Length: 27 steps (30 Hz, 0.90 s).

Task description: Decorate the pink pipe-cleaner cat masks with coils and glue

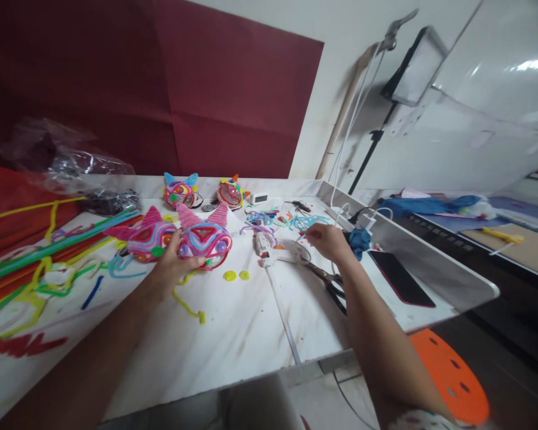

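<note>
My left hand (173,266) is closed round the lower left side of a mask-like animal head (202,242) with pink pointed ears, wound from colourful pipe cleaners. A similar pink-eared head (146,240) lies just left of it. My right hand (326,240) is over the right part of the table, fingers pinched together; whatever is between them is too small to name. Beside it lie light blue pipe cleaner scraps (311,222). Below that hand rest black-handled scissors (325,276). A white glue gun (264,243) lies between my hands.
Two more colourful heads (180,192) stand against the wall. Bundled pipe cleaners (63,245) cover the left side. Two yellow discs (237,275) lie mid-table. A phone (401,278) lies near the raised right edge (412,251). An orange stool (452,376) stands below.
</note>
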### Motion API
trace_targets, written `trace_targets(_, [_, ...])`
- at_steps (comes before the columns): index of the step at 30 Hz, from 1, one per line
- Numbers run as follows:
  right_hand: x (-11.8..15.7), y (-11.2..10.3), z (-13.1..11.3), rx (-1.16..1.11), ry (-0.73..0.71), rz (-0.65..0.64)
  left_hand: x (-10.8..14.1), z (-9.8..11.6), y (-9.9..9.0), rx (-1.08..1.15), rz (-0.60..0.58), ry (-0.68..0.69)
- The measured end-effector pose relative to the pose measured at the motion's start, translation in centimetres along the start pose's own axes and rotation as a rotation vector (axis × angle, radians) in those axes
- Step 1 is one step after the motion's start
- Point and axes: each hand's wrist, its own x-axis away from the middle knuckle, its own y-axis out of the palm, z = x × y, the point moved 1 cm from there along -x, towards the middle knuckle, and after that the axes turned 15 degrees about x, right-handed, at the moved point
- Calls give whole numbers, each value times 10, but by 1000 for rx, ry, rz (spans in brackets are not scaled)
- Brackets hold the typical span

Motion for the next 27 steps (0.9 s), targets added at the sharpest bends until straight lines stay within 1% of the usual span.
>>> trace_targets(3, [8, 6, -14, 39, -159, -76, 2, 0, 3, 95, -58, -51])
trace_targets(5, [13, 14, -29, 76, -277, -130, 4, 2, 3, 120, -42, -62])
trace_targets(7, [16, 24, -45, 135, -352, -174, 6, 4, 3, 126, -33, -79])
trace_targets(10, [18, 37, -63, 227, -382, -224, 10, 8, 2, 134, -35, -101])
trace_targets(13, [16, 46, -71, 286, -384, -235, 13, 11, 4, 198, -35, -126])
trace_targets(17, [14, 48, -71, 301, -396, -205, 15, 12, 7, 292, -42, -152])
trace_targets(20, [15, 45, -67, 264, -401, -150, 15, 13, 8, 339, -65, -155])
trace_targets(22, [16, 42, -62, 216, -404, -95, 15, 13, 9, 358, -63, -143])
trace_targets(25, [18, 35, -53, 132, -404, -3, 15, 12, 9, 381, -27, -129])
trace_targets(27, [19, 30, -46, -11, -400, 77, 14, 11, 9, 388, -10, -126])
